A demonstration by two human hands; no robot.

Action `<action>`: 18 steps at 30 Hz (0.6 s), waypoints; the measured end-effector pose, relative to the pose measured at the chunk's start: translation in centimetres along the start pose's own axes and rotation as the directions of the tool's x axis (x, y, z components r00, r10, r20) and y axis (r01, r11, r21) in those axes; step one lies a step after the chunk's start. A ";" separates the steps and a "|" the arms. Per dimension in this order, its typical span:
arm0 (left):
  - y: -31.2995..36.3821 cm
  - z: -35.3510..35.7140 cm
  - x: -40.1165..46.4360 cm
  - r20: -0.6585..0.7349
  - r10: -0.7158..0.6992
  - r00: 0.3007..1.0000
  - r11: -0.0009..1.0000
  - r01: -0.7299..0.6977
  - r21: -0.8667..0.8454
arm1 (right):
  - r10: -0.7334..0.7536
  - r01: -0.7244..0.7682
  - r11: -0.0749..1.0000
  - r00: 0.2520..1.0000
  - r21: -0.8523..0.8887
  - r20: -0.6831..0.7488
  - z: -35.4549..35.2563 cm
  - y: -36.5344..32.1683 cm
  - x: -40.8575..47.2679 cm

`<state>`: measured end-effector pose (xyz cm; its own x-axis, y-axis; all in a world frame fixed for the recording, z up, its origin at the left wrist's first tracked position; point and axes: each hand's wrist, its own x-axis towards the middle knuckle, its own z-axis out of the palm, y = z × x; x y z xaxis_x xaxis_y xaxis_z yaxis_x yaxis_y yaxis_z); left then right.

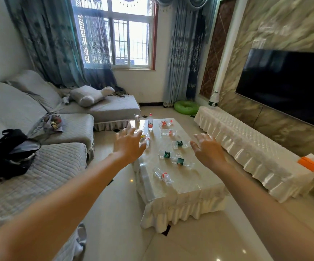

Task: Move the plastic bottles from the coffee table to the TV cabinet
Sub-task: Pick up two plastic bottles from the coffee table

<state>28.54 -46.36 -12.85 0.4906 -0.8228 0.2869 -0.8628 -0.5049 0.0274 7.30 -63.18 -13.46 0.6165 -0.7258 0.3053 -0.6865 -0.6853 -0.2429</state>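
Lying clear plastic bottles (179,144) – red, green labels | left hand (128,146), right hand (207,149) spread

Eight plastic bottles are counted on the tabletop (199,185): seven lying flat and one standing upright (150,122). Of the lying bottles, three carry green labels (179,144) (167,155) (184,162), three carry red labels or caps (162,175) (168,132) (165,123), and one is partly hidden behind the left hand (128,146). One further bottle (214,99) is counted upright on the TV cabinet (246,140), one small carton (137,120) on the tabletop, and two hands in view, the second being the right hand (207,149).
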 end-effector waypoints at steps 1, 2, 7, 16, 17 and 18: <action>-0.3 0.7 0.8 0.008 0.008 1.000 1.000 -0.008 0.000 | 0.003 -0.003 1.000 1.000 0.001 0.003 0.8 0.0 0.8; -0.7 1.5 1.6 0.013 0.015 1.000 1.000 -0.015 -0.003 | 0.008 -0.008 1.000 1.000 0.005 0.008 1.6 0.0 1.7; -1.9 5.2 6.3 0.037 -0.002 0.999 1.000 0.002 -0.013 | 0.026 -0.027 0.999 0.998 0.022 0.053 5.5 0.4 6.8; -5.6 11.9 18.3 0.089 -0.060 0.994 0.998 0.062 -0.020 | 0.016 -0.023 0.998 0.994 0.061 0.107 12.3 1.5 19.5; -6.1 12.4 19.5 0.092 -0.067 0.994 0.997 0.069 -0.022 | 0.013 -0.020 0.998 0.993 0.065 0.114 13.0 1.5 20.9; -6.5 12.9 20.7 0.093 -0.075 0.993 0.997 0.077 -0.026 | 0.004 -0.013 0.998 0.993 0.069 0.119 13.8 1.5 22.3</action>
<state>45.89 -63.45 -19.50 0.5628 -0.8035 0.1941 -0.8251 -0.5601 0.0742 25.32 -81.22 -19.71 0.6549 -0.7307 0.1927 -0.6661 -0.6786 -0.3096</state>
